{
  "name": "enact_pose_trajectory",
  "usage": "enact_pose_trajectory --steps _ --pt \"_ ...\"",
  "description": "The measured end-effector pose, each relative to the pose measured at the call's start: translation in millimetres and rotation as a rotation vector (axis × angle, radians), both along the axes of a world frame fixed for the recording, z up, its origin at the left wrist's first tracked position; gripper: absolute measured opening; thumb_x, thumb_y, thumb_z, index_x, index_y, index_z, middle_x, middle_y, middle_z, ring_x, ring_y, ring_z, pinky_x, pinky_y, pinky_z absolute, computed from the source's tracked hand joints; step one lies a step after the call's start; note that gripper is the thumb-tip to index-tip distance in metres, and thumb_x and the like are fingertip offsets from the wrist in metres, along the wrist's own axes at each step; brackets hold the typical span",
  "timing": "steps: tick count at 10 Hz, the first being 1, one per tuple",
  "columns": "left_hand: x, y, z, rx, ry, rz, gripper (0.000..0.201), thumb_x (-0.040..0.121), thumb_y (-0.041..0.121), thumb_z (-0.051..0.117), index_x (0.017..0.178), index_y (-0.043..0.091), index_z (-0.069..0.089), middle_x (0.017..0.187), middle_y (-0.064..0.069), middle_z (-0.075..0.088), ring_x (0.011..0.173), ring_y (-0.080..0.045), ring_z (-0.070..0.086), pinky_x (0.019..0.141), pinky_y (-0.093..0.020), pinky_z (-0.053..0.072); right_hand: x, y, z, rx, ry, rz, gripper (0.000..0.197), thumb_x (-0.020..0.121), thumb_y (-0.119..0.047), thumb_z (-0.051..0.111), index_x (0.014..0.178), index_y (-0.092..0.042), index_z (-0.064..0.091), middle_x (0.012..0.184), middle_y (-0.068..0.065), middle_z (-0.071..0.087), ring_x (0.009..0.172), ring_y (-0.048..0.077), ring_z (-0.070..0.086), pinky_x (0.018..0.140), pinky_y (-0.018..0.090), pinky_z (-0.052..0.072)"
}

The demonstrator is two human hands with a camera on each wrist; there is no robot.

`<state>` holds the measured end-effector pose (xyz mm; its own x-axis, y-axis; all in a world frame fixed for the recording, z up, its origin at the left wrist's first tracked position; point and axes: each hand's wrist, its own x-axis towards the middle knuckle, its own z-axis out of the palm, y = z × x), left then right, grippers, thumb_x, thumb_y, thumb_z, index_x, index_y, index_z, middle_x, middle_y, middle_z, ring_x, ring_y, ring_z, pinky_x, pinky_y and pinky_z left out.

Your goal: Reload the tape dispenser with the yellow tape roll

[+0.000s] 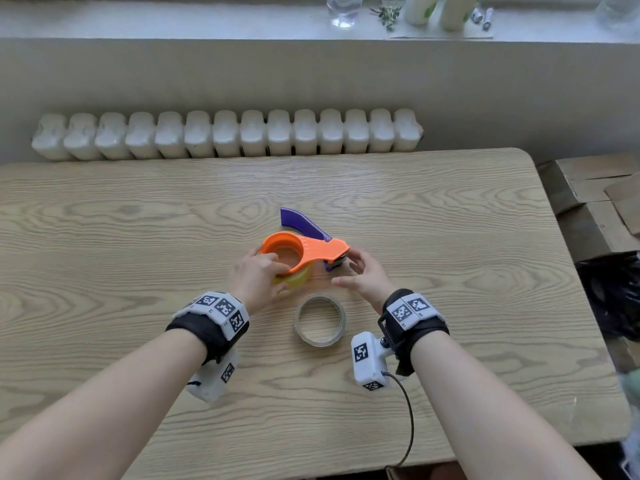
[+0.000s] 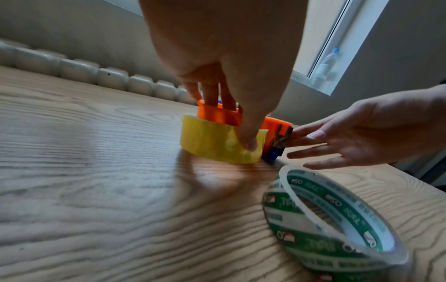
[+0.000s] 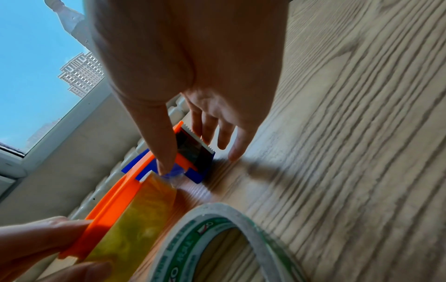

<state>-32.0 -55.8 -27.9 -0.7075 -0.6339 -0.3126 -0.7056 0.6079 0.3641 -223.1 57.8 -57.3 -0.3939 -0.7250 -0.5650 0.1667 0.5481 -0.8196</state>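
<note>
An orange and purple tape dispenser (image 1: 318, 249) lies on its side mid-table, on the wooden table (image 1: 104, 237). The yellow tape roll (image 1: 299, 278) sits around its orange hub, under the orange flange. My left hand (image 1: 277, 271) grips them: fingers reach into the hub and the thumb presses the roll's outer face (image 2: 212, 141). My right hand (image 1: 344, 268) is open at the cutter end. Its straight fingers touch the toothed blade (image 3: 198, 150), and the thumb lies by a loose clear bit of tape.
A clear tape roll (image 1: 320, 320) with a green printed core lies flat just in front of the dispenser, between my wrists. A white radiator (image 1: 225, 135) runs behind the table. Cardboard boxes (image 1: 595, 195) and a black bag (image 1: 613, 292) stand off the right edge.
</note>
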Motion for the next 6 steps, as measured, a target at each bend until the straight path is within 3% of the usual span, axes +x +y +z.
enact_pose_trajectory --steps 1,2,3,4,5,6 --pt "-3 6 -5 -0.045 -0.002 -0.021 0.031 0.083 0.033 0.064 0.113 0.025 0.067 0.108 0.000 0.066 0.137 -0.028 0.036 0.101 -0.041 0.042 0 0 -3 -0.007 0.004 0.012 0.073 0.067 0.013 0.072 0.133 -0.001 0.042 0.139 0.015 0.048 0.130 0.023 0.043 0.100 0.022 0.033" --pt "-6 8 -13 -0.101 0.022 -0.088 0.024 0.079 0.026 0.068 0.100 0.014 0.069 0.095 -0.006 0.068 0.112 -0.030 0.059 0.111 -0.038 0.029 -2 1 -3 0.002 -0.004 0.022 0.074 0.069 0.013 0.071 0.135 -0.004 0.041 0.141 0.013 0.044 0.133 0.023 0.039 0.105 0.025 0.031" --pt "-10 10 -22 -0.138 -0.013 -0.197 0.025 0.060 0.017 0.083 0.076 0.008 0.066 0.068 -0.008 0.065 0.071 -0.028 0.069 0.104 -0.047 0.040 -4 2 0 0.010 0.009 0.047 0.075 0.070 0.012 0.070 0.136 -0.007 0.040 0.142 0.013 0.044 0.134 0.023 0.038 0.107 0.027 0.030" --pt "-10 12 -27 -0.122 -0.034 -0.244 0.029 0.055 0.009 0.085 0.077 0.005 0.067 0.067 -0.010 0.064 0.066 -0.029 0.069 0.097 -0.049 0.045 -4 4 8 0.030 0.028 0.099 0.079 0.071 0.011 0.070 0.139 -0.008 0.036 0.144 0.013 0.041 0.136 0.026 0.036 0.110 0.029 0.030" --pt "-12 15 -29 -0.090 -0.012 -0.186 0.044 0.076 0.011 0.071 0.117 0.001 0.061 0.096 -0.019 0.067 0.099 -0.035 0.065 0.111 -0.040 0.031 -7 7 16 0.100 0.049 0.153 0.082 0.072 0.005 0.072 0.142 -0.009 0.032 0.148 0.013 0.035 0.136 0.028 0.035 0.112 0.039 0.031" --pt "-10 19 -19 -0.075 -0.060 -0.137 0.062 0.087 0.024 0.059 0.142 0.009 0.035 0.127 -0.012 0.057 0.124 -0.027 0.050 0.117 -0.033 0.015 -10 13 25 0.151 0.078 0.174 0.079 0.074 0.000 0.073 0.141 -0.005 0.032 0.149 0.013 0.035 0.135 0.026 0.037 0.112 0.037 0.031"
